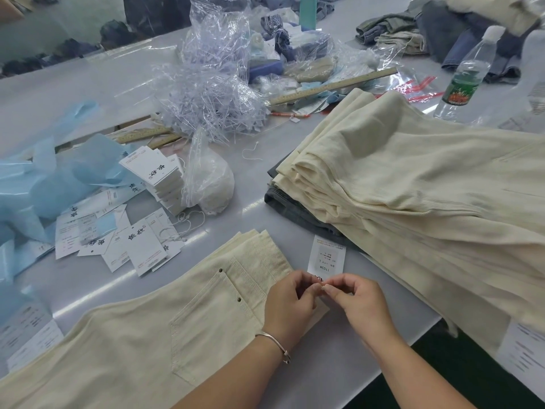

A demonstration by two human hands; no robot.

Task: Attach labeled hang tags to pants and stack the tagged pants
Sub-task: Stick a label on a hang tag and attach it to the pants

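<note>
A cream pair of pants (153,329) lies flat in front of me, back pocket up, waistband toward the right. My left hand (290,302) and my right hand (356,302) meet at the waistband corner, fingertips pinching a small tag fastener between them. A white hang tag (326,256) with printed text lies on the table just beyond my fingers, its near end hidden by them. A stack of cream pants (413,187) rests at the right on top of grey ones. Loose hang tags (141,243) and a stacked pile of tags (156,172) sit at the left.
A heap of clear plastic fasteners and bags (212,93) fills the table's middle back. Blue tissue sheets (44,178) spread at the left. A wooden ruler (333,87), a water bottle (466,75) and folded dark clothes (442,39) lie at the back right.
</note>
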